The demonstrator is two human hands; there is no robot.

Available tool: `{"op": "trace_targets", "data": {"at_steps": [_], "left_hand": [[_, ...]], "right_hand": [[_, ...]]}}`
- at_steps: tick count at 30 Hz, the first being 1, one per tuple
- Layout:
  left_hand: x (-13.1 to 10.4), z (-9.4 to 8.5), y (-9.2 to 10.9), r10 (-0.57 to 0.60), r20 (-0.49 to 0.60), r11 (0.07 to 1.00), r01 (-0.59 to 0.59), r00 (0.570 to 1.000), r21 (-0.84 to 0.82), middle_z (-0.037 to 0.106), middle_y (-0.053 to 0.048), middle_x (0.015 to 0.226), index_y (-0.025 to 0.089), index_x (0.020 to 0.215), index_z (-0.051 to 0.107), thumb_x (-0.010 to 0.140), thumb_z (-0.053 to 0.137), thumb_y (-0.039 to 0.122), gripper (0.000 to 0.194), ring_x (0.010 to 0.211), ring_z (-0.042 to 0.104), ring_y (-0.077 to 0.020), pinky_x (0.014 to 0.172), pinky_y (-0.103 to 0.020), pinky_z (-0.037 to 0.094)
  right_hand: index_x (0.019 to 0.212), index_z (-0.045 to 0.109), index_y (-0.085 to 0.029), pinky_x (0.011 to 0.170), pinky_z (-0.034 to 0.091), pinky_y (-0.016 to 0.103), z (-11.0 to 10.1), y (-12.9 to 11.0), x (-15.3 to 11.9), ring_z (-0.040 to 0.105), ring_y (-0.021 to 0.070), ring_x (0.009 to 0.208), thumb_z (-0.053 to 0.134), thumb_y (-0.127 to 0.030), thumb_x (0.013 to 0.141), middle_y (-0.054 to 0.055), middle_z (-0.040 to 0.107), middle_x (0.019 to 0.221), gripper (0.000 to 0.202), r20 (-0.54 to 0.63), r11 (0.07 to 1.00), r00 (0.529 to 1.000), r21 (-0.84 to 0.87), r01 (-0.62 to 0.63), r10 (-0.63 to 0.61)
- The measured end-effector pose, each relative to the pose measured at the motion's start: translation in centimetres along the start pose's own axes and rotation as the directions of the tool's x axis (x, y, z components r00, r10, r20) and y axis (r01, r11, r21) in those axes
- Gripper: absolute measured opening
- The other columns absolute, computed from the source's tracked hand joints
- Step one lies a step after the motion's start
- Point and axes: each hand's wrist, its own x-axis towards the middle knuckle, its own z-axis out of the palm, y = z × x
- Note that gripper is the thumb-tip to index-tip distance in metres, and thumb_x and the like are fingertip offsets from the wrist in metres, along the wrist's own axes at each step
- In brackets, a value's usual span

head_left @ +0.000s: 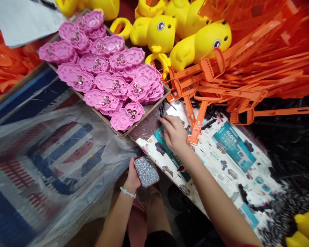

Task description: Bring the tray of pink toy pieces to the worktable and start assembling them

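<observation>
My left hand (133, 175), with a beaded bracelet at the wrist, holds a small red-rimmed tray (147, 171) filled with tiny silvery pieces, below the table edge. My right hand (175, 133) lies over the printed sheet, its fingers bent toward a few small black parts (162, 109); whether anything is between the fingertips is too small to tell. Just above both hands, a cardboard box (123, 134) holds stacks of pink plates (127, 116) with shiny metal bits on top. An orange handle-like part (198, 123) lies right beside my right hand.
Yellow duck-like bodies (203, 43) stand behind the box. Long orange parts (273, 75) are heaped at the right, above black pieces (293, 147). A plastic-covered bag (54, 164) spreads at the left. Orange pieces (7, 68) fill another box at the far left.
</observation>
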Motion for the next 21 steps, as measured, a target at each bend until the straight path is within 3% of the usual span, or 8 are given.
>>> {"op": "trace_targets", "data": {"at_steps": [4,9,13,15,18,21], "left_hand": [[-0.4,0.3,-0.2,-0.009,-0.098,1.000,0.007,0.995,-0.020,0.073,-0.012,0.082,0.012,0.083,0.069,0.090,0.036,0.050,0.050,0.092,0.069,-0.0280,0.092,-0.045,0.050],[-0.7,0.8,0.0,-0.011,-0.104,1.000,0.008,0.995,-0.029,0.073,-0.012,0.078,0.012,0.081,0.069,0.092,0.033,0.049,0.053,0.091,0.069,-0.0279,0.092,-0.045,0.050],[-0.7,0.7,0.3,-0.018,-0.088,0.998,0.012,0.996,-0.064,0.073,-0.012,0.081,0.012,0.083,0.069,0.091,0.034,0.048,0.051,0.093,0.069,-0.0290,0.093,-0.047,0.050],[-0.8,0.6,0.4,-0.020,-0.086,0.997,0.014,0.996,-0.070,0.073,-0.012,0.080,0.012,0.079,0.069,0.091,0.034,0.048,0.051,0.093,0.069,-0.0292,0.093,-0.047,0.049],[-0.8,0.5,0.6,-0.021,-0.082,0.998,0.016,0.996,-0.056,0.073,-0.013,0.077,0.012,0.072,0.067,0.091,0.033,0.049,0.054,0.093,0.069,-0.0293,0.093,-0.046,0.049],[-0.9,0.5,0.7,-0.025,-0.072,0.998,0.020,0.997,-0.060,0.073,-0.013,0.077,0.013,0.072,0.067,0.091,0.032,0.049,0.054,0.094,0.069,-0.0295,0.093,-0.047,0.049]], "right_hand": [[0.121,0.055,-0.016,0.092,0.048,0.046,0.7,-0.1,2.1,0.054,0.0278,0.108,0.038,-0.019,0.090,0.015,0.060,0.118,0.035,-0.069,0.993,0.997,-0.116,-0.033,0.025],[0.120,0.056,-0.010,0.094,0.049,0.044,0.9,-0.2,3.3,0.054,0.0270,0.108,0.036,-0.013,0.087,0.017,0.062,0.117,0.039,0.067,0.993,0.993,-0.067,0.100,-0.096],[0.118,0.056,-0.008,0.092,0.048,0.048,0.4,0.6,3.4,0.055,0.0285,0.105,0.037,-0.011,0.084,0.018,0.062,0.113,0.039,-0.047,0.994,0.999,-0.112,-0.007,0.002],[0.115,0.057,-0.009,0.092,0.048,0.046,0.2,0.7,3.4,0.055,0.0272,0.104,0.036,-0.009,0.084,0.017,0.063,0.111,0.038,-0.072,0.994,0.997,-0.107,0.016,-0.024],[0.114,0.058,-0.012,0.094,0.047,0.042,0.1,0.3,3.7,0.053,0.0256,0.109,0.037,-0.010,0.086,0.014,0.062,0.114,0.035,0.023,0.989,0.993,-0.083,0.118,-0.117],[0.108,0.060,-0.014,0.086,0.048,0.041,0.4,-0.2,3.9,0.052,0.0262,0.102,0.039,-0.016,0.089,0.014,0.061,0.111,0.028,0.153,0.987,0.983,-0.101,0.121,-0.105]]}}
